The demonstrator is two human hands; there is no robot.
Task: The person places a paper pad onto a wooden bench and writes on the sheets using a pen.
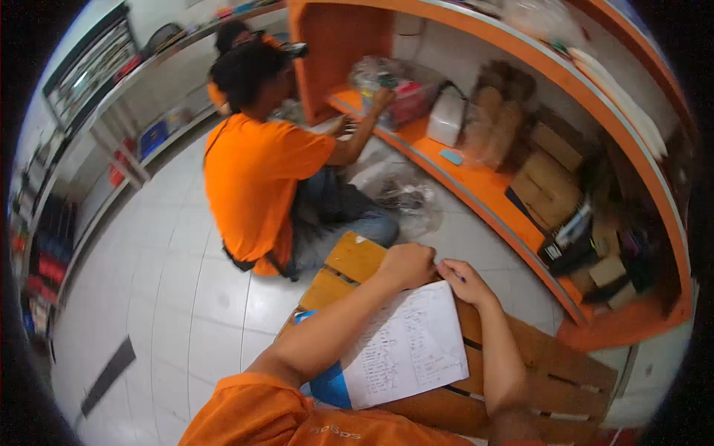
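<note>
At five o'clock lies your white handwritten paper sheet, left hand curled, hold unclear, right hand closed round a slim dark pen, seemingly between strokes, any mark needing its tip on paper

Evenly lit indoors, medium bright, slightly soft overall. Washes pale across the floor tiles, with faint sheen. Brightest on the white sheet; too soft to read the handwriting. Falls off to murky shadow inside the orange shelf, worst at far right. Smears the cardboard boxes on it. Bows the shelf edges hard, fisheye style. Fades to black in all corners.
</note>
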